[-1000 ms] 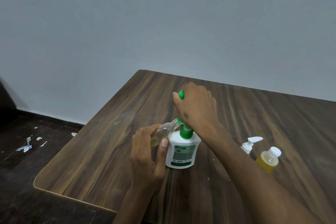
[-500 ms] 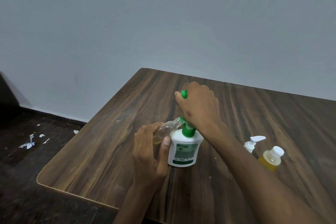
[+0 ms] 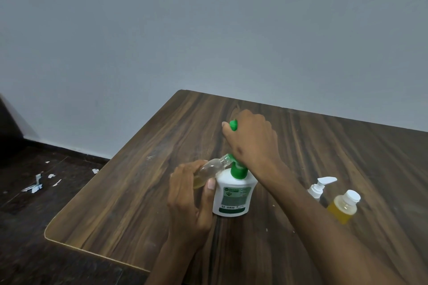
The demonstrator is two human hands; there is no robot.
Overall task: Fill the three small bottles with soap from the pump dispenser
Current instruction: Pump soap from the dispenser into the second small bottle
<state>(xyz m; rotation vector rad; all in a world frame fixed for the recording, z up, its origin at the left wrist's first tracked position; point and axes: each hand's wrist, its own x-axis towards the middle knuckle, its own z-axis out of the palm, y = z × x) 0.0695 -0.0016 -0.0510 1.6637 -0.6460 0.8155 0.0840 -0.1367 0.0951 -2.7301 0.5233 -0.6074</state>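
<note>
A white soap dispenser (image 3: 234,196) with a green pump stands mid-table. My right hand (image 3: 251,139) is closed over the green pump head, whose tip sticks out past my fingers. My left hand (image 3: 188,196) holds a small clear bottle (image 3: 212,168) tilted, its mouth against the green spout; a little yellowish liquid sits in its lower end. To the right stands a small bottle of yellow soap with a white cap (image 3: 344,207) and, beside it, a small bottle with a white pump top (image 3: 320,188), partly hidden by my right forearm.
The dark wooden table (image 3: 129,203) has its left edge and rounded near corner close to my left hand. A grey wall rises behind it. Scraps of white paper (image 3: 34,186) lie on the dark floor at left.
My hands and the bottles hold nearly the same pose. The view has shifted slightly, so everything sits a bit further right in the frame.
</note>
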